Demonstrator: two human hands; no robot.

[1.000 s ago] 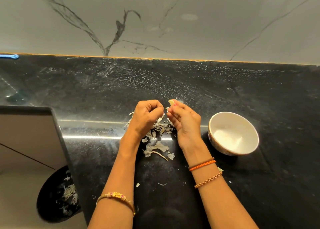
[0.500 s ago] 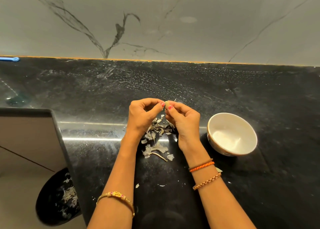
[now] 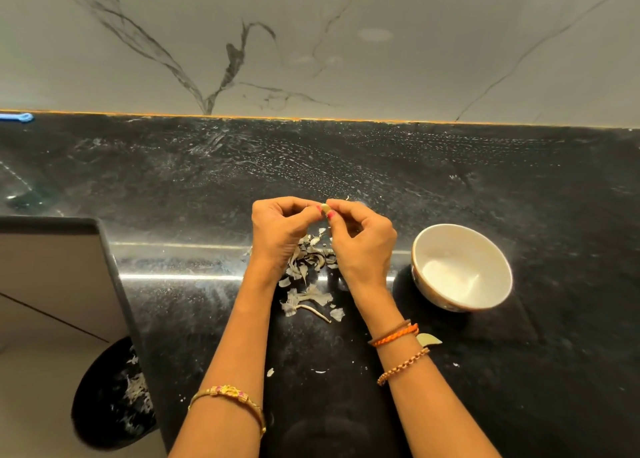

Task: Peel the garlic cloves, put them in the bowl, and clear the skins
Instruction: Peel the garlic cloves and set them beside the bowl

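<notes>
A small pale garlic clove (image 3: 324,209) is pinched between the fingertips of both hands above the black counter. My left hand (image 3: 277,232) grips it from the left, my right hand (image 3: 360,243) from the right. Under the hands lies a heap of dry garlic skins (image 3: 308,277), spread toward me. A white bowl (image 3: 485,250) stands upright to the right of my right hand; its inside is washed out and I cannot tell what it holds.
The black stone counter (image 3: 450,187) runs to a marble wall. Its left edge drops off near a black bin (image 3: 110,395) on the floor holding skins. A pale scrap (image 3: 428,339) lies by my right wrist. A blue object (image 3: 20,117) lies far left.
My left hand has come up to meet the right, so both now pinch the clove, which one second ago only the right hand held. The view has shifted slightly.
</notes>
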